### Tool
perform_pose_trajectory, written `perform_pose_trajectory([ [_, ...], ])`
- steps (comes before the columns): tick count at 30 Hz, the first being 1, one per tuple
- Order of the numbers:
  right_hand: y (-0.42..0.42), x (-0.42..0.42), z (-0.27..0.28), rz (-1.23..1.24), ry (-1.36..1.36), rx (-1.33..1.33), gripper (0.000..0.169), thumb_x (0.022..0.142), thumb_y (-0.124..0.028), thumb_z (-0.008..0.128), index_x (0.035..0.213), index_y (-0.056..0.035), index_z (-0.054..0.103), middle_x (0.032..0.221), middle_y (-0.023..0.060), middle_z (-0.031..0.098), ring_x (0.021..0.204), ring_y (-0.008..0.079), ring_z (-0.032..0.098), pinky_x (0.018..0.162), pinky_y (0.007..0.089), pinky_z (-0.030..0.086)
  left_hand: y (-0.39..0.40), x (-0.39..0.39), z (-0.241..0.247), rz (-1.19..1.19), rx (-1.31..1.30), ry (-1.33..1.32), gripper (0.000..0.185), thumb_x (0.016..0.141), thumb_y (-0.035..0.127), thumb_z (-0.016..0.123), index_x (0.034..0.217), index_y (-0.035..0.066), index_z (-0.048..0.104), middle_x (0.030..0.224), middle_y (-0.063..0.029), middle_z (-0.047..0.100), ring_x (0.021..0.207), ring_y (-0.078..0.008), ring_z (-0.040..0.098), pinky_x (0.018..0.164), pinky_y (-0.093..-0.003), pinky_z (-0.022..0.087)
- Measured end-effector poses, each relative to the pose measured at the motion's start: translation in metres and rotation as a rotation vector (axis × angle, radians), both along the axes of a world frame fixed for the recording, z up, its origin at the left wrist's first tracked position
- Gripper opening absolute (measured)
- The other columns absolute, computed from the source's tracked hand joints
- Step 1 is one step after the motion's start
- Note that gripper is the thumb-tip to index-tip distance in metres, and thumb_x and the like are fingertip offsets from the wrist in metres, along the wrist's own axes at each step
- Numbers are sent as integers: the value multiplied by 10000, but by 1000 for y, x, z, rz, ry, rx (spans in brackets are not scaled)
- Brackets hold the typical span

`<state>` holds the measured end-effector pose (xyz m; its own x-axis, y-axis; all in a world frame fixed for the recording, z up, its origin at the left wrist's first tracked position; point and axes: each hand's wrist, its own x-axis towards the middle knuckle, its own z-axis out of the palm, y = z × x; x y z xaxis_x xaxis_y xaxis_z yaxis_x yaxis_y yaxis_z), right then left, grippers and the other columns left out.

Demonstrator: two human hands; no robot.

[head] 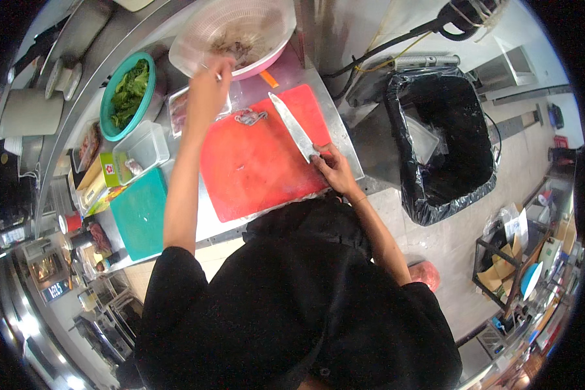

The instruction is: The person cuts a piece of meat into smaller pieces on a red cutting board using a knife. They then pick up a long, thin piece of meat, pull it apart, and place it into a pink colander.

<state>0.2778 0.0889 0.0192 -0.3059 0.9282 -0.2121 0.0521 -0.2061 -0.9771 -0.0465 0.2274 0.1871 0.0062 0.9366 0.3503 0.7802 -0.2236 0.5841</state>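
My right hand (pixel 332 168) grips the handle end of a kitchen knife (pixel 291 126), whose blade lies across the right part of a red cutting board (pixel 253 170). A small heap of greyish, wet-looking food pieces (pixel 250 117) rests at the board's far edge. My left hand (pixel 213 78) is blurred at the near rim of a white plastic colander (pixel 190 24), its fingers bent; whether it holds something cannot be told. Greyish food pieces (pixel 239 48) lie inside the colander, which sits in a pink basin (pixel 268 63).
To the left stand a teal basket (pixel 152 97) of leafy greens, a clear plastic container (pixel 151 144) and a green cutting board (pixel 141 214). A film-wrapped tray (pixel 178 114) lies beyond the red board. A black-lined bin (pixel 407 195) stands right of the steel counter.
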Motion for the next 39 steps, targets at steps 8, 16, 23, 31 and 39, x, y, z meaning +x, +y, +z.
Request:
perform_pose_trajectory([
  [8,-12,6,6,9,13,-3,240,1058,-181,695,1234,-36,618,1179,40,733,917,83,623,806,302,523,-31,-21,-132,-441,-240,471,255,961,50,621,1215,43,645,1165,-196,670,1161,-403,628,944,-526,536],
  [16,-14,33,35,265,-453,455,333,917,-119,747,1221,-60,626,1123,200,694,1060,443,688,870,485,562,-36,-32,-105,-283,-328,172,224,980,32,591,1179,5,691,1083,-224,719,1041,-424,691,890,-480,545],
  [23,-6,21,35,443,-466,558,445,813,-55,756,1242,-89,641,1219,165,654,1095,433,673,884,509,558,-33,-36,-59,-32,-486,-219,214,1072,150,602,1178,16,730,862,-62,718,761,-129,649,721,-278,510],
  [31,18,-8,32,476,-557,840,452,841,-129,773,1268,-58,643,1231,159,661,1218,370,612,994,485,521,-59,12,-10,-27,-515,-778,268,1080,227,644,1186,-3,732,873,-13,703,746,-81,633,698,-248,504],
  [39,34,-31,132,-59,82,468,444,953,-154,756,1350,6,636,1208,163,720,1091,253,712,957,392,564,-106,87,11,-29,-617,-977,291,1063,250,677,1172,-12,744,951,-32,735,770,-93,650,721,-258,527],
])
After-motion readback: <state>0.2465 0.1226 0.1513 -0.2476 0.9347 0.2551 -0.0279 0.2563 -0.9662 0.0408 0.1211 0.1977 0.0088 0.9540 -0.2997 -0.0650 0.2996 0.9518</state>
